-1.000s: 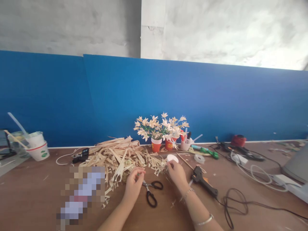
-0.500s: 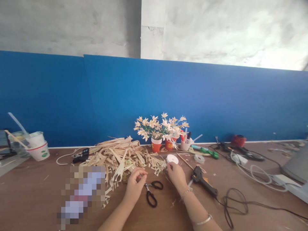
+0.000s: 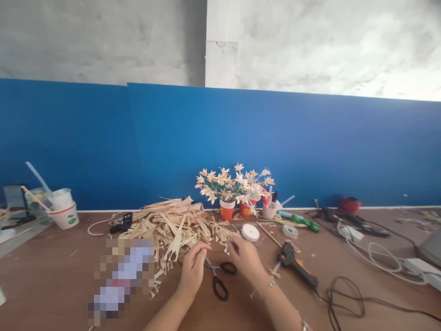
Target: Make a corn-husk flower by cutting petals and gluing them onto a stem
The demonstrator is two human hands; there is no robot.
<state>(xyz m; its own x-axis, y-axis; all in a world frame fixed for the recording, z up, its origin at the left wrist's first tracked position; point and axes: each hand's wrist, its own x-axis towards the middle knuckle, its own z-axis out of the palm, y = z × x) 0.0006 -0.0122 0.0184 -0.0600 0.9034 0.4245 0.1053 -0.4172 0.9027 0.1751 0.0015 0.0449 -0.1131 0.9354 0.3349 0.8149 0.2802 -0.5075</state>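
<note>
My left hand is closed in a pinch at the front edge of a pile of dried husk strips; what its fingertips hold is too small to make out. My right hand has its fingers drawn together, just beyond the black-handled scissors, and anything between them is hidden. The scissors lie on the brown table between my wrists, blades pointing toward my left hand. Behind my right hand sits a white roll. Pale flowers stand in a red cup, beside a second red cup.
A glue gun with a black cord lies at right, near a clear tape ring. White cables run farther right. At far left stands a white cup. A blue partition backs the table.
My right hand has moved left, away from the white roll and closer to my left hand. The whole view has shifted slightly, with objects appearing farther right.
</note>
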